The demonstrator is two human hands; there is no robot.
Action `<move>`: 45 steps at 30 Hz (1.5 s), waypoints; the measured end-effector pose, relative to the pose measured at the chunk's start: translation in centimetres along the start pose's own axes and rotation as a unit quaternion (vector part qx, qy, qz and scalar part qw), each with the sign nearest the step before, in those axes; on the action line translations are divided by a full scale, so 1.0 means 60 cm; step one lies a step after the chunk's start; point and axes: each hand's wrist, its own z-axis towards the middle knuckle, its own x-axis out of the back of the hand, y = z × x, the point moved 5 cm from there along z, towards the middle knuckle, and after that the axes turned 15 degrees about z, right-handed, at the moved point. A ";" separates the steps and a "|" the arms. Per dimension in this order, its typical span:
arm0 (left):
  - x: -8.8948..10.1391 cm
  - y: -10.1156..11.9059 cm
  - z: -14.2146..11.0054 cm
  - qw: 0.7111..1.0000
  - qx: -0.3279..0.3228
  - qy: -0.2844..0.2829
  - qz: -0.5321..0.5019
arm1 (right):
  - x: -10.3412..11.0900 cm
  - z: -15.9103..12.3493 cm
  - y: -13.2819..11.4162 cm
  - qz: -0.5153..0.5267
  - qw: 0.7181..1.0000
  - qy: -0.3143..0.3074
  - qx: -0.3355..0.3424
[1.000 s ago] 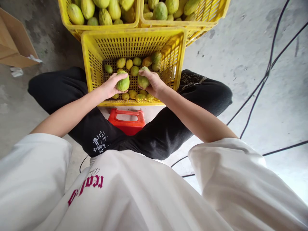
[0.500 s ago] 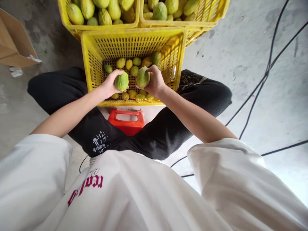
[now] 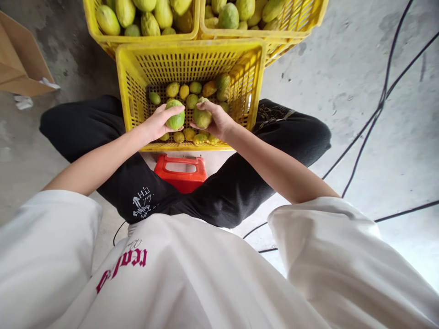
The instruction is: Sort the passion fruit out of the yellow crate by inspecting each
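Firstly, at the left, a cardboard box is cut off by the edge of the view, and a white scrap lies just beside it. Both are on the grey concrete floor, which looks darkly stained behind the box. Next comes the rear left crate, yellow and full of fruits, but its far side is out of view. The left hand is over the front crate, and its grip is clamped on a light green fruit; the thumb lies across it, the other fingers are mostly hidden. This fruit looks almost round from here, so its long axis is hard to tell. On the crate bottom lie small fruits, partly covered by the hands. Nearer to the person, a red plastic object is half hidden between the legs. The grip of the right hand is clamped on a duller green fruit, also over the front crate; its pale narrow end points away from the person, and its long axis seems to run that way. Behind, the rear right crate is cut off above, and black cables cross on the floor, leaving the view at the right
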 end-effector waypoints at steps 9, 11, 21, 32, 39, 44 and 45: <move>-0.002 -0.010 0.004 0.999 0.020 -0.023 0.018 | -0.002 0.002 0.005 -0.016 1.000 -0.011 -0.018; -0.002 -0.013 0.005 0.999 0.023 -0.033 0.020 | -0.003 0.002 0.004 -0.021 0.999 -0.010 -0.029; 0.001 0.008 0.002 0.997 0.057 -0.020 -0.043 | -0.002 0.004 0.007 -0.001 0.999 -0.006 -0.048; -0.003 0.001 0.005 1.000 0.007 -0.014 -0.024 | -0.001 0.001 0.003 -0.008 1.000 -0.010 -0.025; -0.003 0.002 0.000 0.999 0.026 -0.024 -0.003 | -0.004 0.004 0.002 -0.022 0.999 -0.014 -0.041; -0.004 0.017 -0.003 0.997 0.047 -0.005 -0.064 | -0.005 0.010 0.003 -0.017 0.999 -0.012 -0.043; -0.005 0.020 -0.005 0.996 0.048 0.001 -0.072 | -0.006 0.009 0.004 -0.016 0.999 -0.013 -0.045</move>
